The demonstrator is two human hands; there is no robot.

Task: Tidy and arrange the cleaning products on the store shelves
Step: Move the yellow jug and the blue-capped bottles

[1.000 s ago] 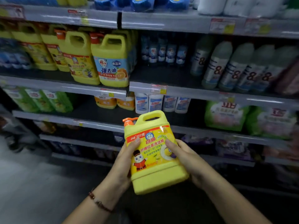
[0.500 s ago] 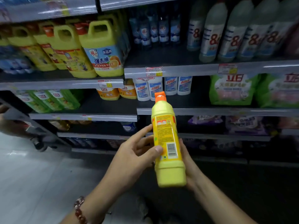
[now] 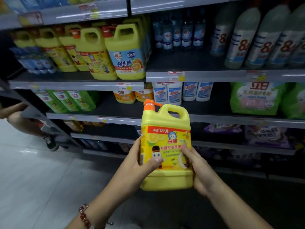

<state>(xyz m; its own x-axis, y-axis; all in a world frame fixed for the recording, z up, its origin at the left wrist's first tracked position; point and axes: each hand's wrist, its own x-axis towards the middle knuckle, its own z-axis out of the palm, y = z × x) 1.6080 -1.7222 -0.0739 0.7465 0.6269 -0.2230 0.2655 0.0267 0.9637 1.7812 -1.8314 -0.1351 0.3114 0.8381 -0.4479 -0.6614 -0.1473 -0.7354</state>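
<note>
I hold a yellow detergent jug (image 3: 165,129) with an orange pump and a handle upright in front of the shelves, its front label facing me. My left hand (image 3: 138,162) grips its left side, thumb across the label. My right hand (image 3: 196,166) grips the right side. A row of matching yellow jugs (image 3: 97,52) stands on the upper left shelf, above and left of the held jug.
White 84 bottles (image 3: 250,38) and small blue bottles (image 3: 176,32) fill the upper right shelf. Green bottles (image 3: 69,100), white bottles (image 3: 175,91) and green bags (image 3: 255,98) sit one shelf lower. Another person's leg and shoe (image 3: 49,141) are at the left by the shelf end.
The jug has turned in my hands: half a second ago its narrow side with the barcode faced me, now the front label does. My view has tilted up slightly.
</note>
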